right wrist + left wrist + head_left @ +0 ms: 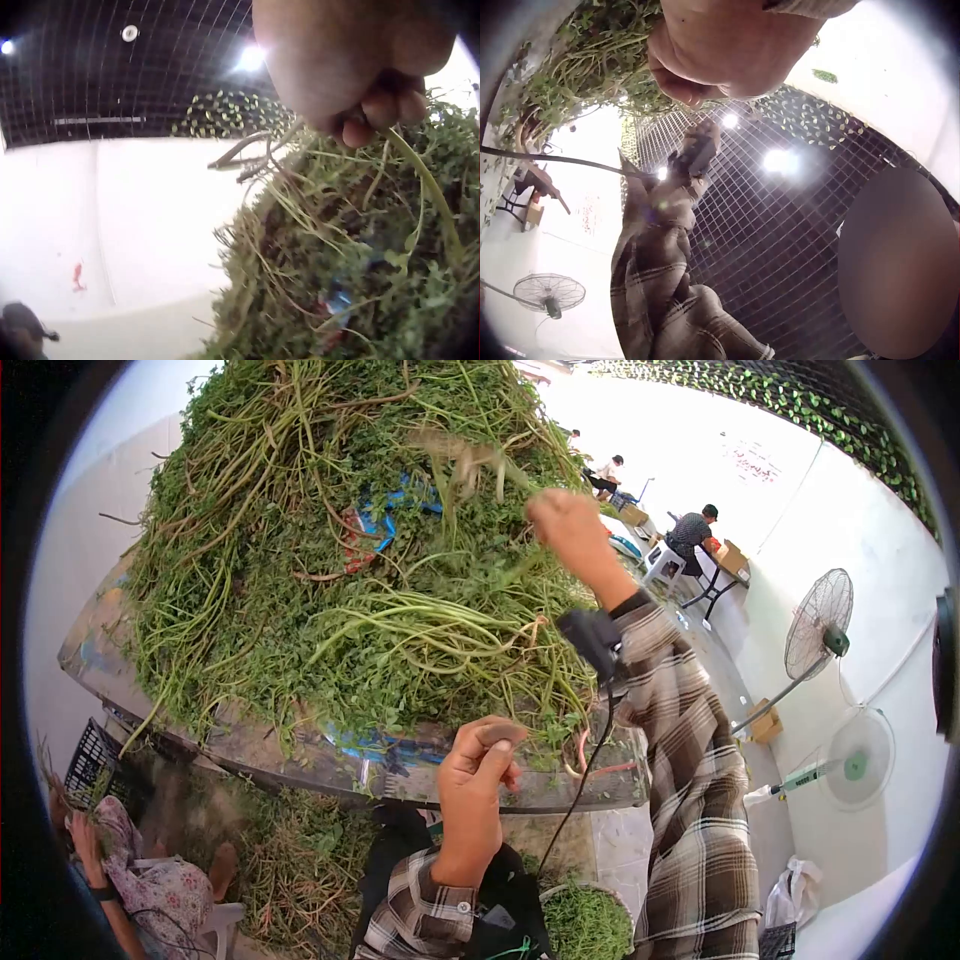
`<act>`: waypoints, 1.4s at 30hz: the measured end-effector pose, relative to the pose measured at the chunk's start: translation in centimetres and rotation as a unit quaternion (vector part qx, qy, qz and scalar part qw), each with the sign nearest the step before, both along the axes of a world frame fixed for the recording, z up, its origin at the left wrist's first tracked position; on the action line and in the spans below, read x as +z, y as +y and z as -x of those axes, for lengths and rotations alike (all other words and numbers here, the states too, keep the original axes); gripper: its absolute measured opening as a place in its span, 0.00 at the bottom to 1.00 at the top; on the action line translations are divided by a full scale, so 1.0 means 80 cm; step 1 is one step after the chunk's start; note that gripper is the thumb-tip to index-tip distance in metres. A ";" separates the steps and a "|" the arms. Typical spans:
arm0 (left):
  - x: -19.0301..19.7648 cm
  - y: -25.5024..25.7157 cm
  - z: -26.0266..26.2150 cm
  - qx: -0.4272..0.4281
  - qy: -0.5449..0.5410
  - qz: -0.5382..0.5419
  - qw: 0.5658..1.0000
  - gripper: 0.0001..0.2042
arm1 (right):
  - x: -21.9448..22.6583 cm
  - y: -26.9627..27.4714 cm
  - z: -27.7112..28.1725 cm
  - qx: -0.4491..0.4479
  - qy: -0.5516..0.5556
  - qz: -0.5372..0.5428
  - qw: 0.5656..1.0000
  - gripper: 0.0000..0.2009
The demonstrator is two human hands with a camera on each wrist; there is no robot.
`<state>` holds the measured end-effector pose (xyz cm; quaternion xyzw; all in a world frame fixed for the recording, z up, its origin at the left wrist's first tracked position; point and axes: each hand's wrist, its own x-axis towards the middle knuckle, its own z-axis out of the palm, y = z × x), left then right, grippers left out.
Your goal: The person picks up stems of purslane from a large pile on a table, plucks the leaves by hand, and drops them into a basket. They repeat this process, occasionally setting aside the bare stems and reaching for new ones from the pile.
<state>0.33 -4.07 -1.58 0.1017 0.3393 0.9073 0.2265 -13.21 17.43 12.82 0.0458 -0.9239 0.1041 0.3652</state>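
A tall heap of leafy green stems [260,610] covers the table. The right hand [575,540] is raised over the heap's right side and grips green stems [427,176], whose blurred ends trail left in the head view. In the right wrist view, curled fingers of the right hand [352,67] close round them. The left hand [472,790] is held before the table's near edge, fingers curled and thumb against the index finger; a small greyish patch shows at its fingertips, unclear what. No stem shows in the left hand [735,49] in the left wrist view.
Below the table's edge [300,775] lie more stems [300,870] on the floor and a tub of cut greens [588,925]. A person in a floral garment [160,870] sits lower left beside a black crate [92,755]. Fans [820,625] stand right; a cable [590,760] hangs between the arms.
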 end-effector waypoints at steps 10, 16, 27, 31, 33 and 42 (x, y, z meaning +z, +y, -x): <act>0.000 0.000 0.001 0.020 0.005 -0.016 1.000 0.07 | 0.120 -0.006 -0.060 0.121 0.154 0.413 0.889 0.11; 0.003 0.003 -0.001 0.010 -0.001 -0.013 1.000 0.08 | 0.185 0.037 -0.091 0.135 0.225 0.348 0.900 0.10; -0.004 0.011 -0.006 0.010 0.011 -0.023 1.000 0.07 | 0.122 0.019 -0.106 0.102 0.001 0.373 0.922 0.11; -0.002 0.008 -0.004 0.005 0.012 -0.009 1.000 0.07 | 0.188 0.034 -0.104 0.231 0.229 0.340 0.882 0.11; -0.002 0.009 -0.004 0.001 0.016 -0.015 1.000 0.07 | 0.198 0.037 -0.112 0.263 0.265 0.336 0.865 0.10; -0.003 0.010 -0.006 0.005 0.016 0.003 1.000 0.06 | 0.104 0.031 -0.100 0.121 -0.038 0.318 0.940 0.12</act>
